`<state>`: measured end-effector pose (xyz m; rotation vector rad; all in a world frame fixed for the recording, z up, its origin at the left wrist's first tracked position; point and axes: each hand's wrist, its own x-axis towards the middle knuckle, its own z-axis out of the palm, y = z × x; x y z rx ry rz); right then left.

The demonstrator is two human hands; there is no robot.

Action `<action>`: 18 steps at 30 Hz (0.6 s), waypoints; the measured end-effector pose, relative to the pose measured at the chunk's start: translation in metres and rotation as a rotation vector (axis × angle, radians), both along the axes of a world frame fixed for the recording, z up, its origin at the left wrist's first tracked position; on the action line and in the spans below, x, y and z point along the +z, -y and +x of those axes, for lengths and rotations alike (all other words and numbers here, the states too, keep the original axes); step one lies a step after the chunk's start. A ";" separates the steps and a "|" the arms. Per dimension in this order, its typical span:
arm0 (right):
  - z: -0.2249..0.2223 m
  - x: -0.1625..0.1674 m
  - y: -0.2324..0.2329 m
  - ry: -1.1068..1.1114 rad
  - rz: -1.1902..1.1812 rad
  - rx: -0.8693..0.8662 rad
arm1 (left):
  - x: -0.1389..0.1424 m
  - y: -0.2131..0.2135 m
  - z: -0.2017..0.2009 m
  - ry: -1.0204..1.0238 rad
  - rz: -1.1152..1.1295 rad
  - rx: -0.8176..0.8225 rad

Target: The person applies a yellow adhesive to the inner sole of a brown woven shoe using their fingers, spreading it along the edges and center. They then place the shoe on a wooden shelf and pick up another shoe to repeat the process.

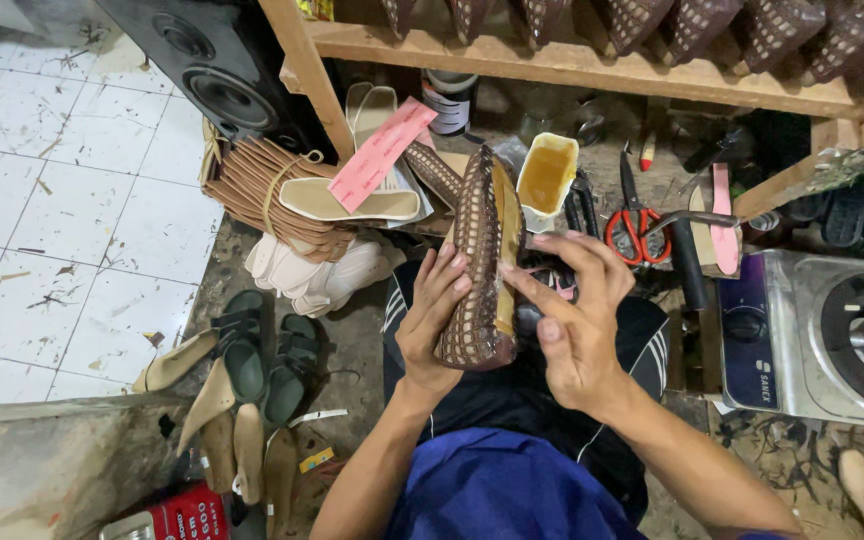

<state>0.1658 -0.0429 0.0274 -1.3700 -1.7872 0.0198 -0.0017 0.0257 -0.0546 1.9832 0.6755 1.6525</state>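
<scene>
I hold the brown woven shoe (480,262) upright between both hands, left hand (432,318) gripping its side, right hand (574,318) pinching its edge. Red-handled scissors (633,222) lie just beyond, to the right.

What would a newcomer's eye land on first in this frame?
At centre, the left hand and right hand grip a brown woven shoe upper held upright over the lap. Just behind it stand a yellow glue container and red-handled scissors. A metal gas stove sits at the right edge.
</scene>
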 end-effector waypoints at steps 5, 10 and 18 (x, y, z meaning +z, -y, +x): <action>0.006 -0.004 -0.005 0.001 0.072 0.069 | 0.003 -0.003 0.000 0.042 0.020 -0.012; 0.005 -0.002 -0.004 -0.016 0.032 0.081 | 0.006 0.001 -0.001 0.014 -0.004 -0.054; 0.010 -0.003 -0.003 -0.029 0.024 0.140 | 0.011 0.000 -0.001 -0.022 -0.035 -0.065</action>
